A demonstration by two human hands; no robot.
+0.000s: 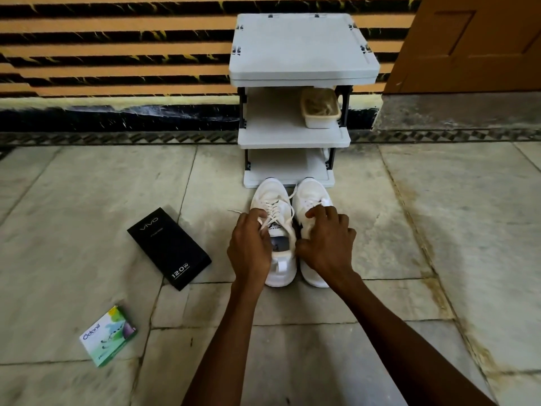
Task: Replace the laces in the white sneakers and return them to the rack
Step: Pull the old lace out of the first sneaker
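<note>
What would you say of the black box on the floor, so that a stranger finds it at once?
Start at the grey shoe rack against the striped wall; the white sneakers stand before it. Left of them lies the black box, long and flat. Unlike the small green-and-white box nearer the camera, it reads "120W".

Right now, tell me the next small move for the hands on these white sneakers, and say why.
Probably pull the white lace end outward to start loosening the lacing. The left hand pinches it on the left white fabric sneaker, which looks fully laced, while the right hand holds the right white fabric sneaker steady.
</note>
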